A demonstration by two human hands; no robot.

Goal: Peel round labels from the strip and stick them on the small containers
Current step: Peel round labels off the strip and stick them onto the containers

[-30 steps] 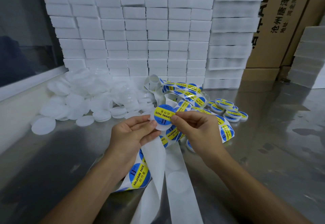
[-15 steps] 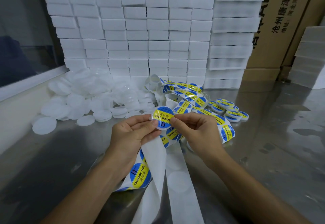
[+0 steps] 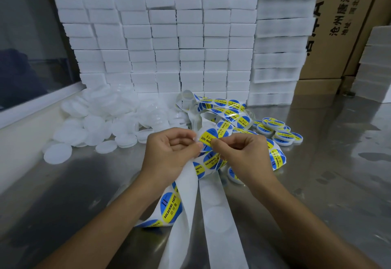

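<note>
My left hand point(image 3: 171, 152) and my right hand point(image 3: 241, 156) meet over the steel table. Between their fingertips they pinch a small white container whose top carries a blue and yellow round label point(image 3: 208, 138), now tilted. The label strip point(image 3: 224, 112) lies tangled just behind the hands. Part of it hangs under my left hand, with one label point(image 3: 170, 207) still on it. Bare white backing point(image 3: 220, 216) runs toward me. Unlabelled white containers point(image 3: 101, 120) are heaped at the left. Several labelled containers point(image 3: 279, 131) lie at the right.
A wall of stacked white foam blocks point(image 3: 169, 46) stands behind the work spot, with cardboard boxes point(image 3: 338, 25) behind it. More blocks point(image 3: 374, 63) stand at the far right. One labelled container point(image 3: 232, 173) sits under my right wrist. The steel table point(image 3: 338, 173) shines at the right.
The labelled container has turned from facing me flat to a tilt. Both hands' fingers have curled in closer around it.
</note>
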